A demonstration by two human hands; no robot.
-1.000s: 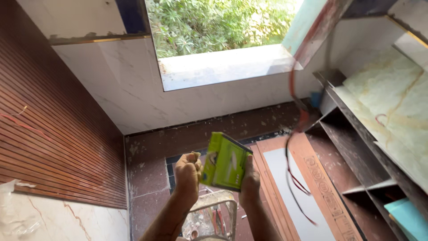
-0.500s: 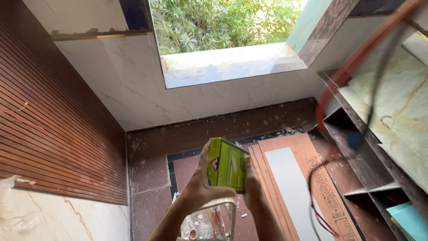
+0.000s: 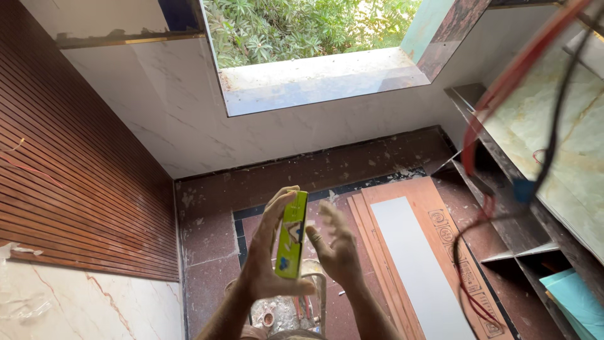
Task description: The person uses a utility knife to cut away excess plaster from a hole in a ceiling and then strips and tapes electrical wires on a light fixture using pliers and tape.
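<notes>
A slim green and yellow carton point(image 3: 291, 234) stands edge-on between my two hands in the lower middle of the head view. My left hand point(image 3: 267, 258) wraps around the carton from the left, thumb under its lower end. My right hand point(image 3: 338, 245) is just to the right of the carton, fingers spread, palm turned toward it, with a small gap between them. Below the hands sits a clear plastic container point(image 3: 302, 308), partly hidden by my wrists.
A dark stone floor point(image 3: 207, 252) lies below, with long orange-brown boards and a white panel point(image 3: 415, 264) on it. Ribbed wooden wall cladding point(image 3: 75, 189) is at left. Open shelves point(image 3: 509, 208) stand at right. Red and black cables point(image 3: 491, 157) hang close to the camera.
The carton has turned from showing its broad face to standing edge-on. My right hand has come off it and opened. The cables have swung across the right side.
</notes>
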